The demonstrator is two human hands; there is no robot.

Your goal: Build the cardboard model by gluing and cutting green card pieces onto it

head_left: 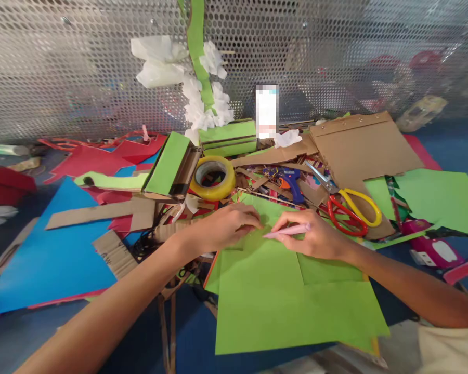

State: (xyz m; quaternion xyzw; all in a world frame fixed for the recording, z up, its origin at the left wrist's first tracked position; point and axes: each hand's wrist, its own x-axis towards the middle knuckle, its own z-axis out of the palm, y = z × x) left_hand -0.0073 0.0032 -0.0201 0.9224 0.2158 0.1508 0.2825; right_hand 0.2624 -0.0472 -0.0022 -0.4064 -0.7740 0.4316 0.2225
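My right hand (314, 234) grips a pink pen (292, 230), its tip pointing left on the green paper (273, 317). My left hand (228, 226) rests on the same paper just left of the pen tip, its fingers stretched out and slightly bent. Several green sheets overlap here, and a smaller green piece (327, 270) lies under my right wrist. Just beyond my left hand stands a roll of yellow tape (212, 178). Scissors (341, 200) with one red and one yellow handle lie beyond my right hand.
A blue glue gun (292, 182) lies among cardboard scraps. Blue card (58, 259) and red paper (93, 163) spread out at left; a brown cardboard sheet (354, 148) lies at right. A green-covered cardboard box (169, 166) stands behind. A perforated metal panel (101, 67) closes the back.
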